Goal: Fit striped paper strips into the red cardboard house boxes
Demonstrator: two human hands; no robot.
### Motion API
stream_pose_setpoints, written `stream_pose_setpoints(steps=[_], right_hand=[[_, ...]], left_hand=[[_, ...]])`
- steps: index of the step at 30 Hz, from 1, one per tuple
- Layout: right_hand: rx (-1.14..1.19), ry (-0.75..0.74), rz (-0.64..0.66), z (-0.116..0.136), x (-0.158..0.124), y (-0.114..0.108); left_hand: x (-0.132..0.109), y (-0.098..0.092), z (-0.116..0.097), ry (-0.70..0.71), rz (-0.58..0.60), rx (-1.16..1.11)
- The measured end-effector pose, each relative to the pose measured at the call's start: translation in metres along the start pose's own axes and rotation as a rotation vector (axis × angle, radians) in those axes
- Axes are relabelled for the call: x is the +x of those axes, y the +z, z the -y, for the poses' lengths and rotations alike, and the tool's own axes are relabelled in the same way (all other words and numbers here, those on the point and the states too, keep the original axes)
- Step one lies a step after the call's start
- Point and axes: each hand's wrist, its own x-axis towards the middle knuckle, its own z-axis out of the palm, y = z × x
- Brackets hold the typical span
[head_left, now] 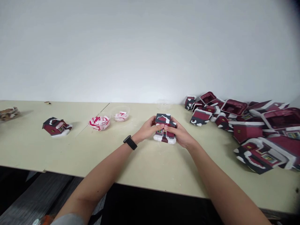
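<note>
The left hand (149, 128) and right hand (182, 133) are gripping a small maroon house (164, 135) from both sides over the pale surface (145, 168), while similar houses (247, 132) are lying heaped on the right. A black wristwatch (130, 142) is showing behind the left hand, any lettering being too small to read.

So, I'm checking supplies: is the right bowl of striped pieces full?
Only partly: the bowl shows bare wall behind the striped pieces.
</note>
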Motion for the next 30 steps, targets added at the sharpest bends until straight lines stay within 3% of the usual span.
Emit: stream_pose_setpoints(steps=[10, 30], right_hand=[[-0.166, -0.177, -0.038, 0.005, 0.003, -0.002], [-0.184, -0.196, -0.037, 0.003, 0.006, -0.003]], left_hand=[[0.002, -0.01, -0.003, -0.003, 0.004, -0.044], [0.004, -0.013, 0.0, 0.025, 0.016, 0.024]])
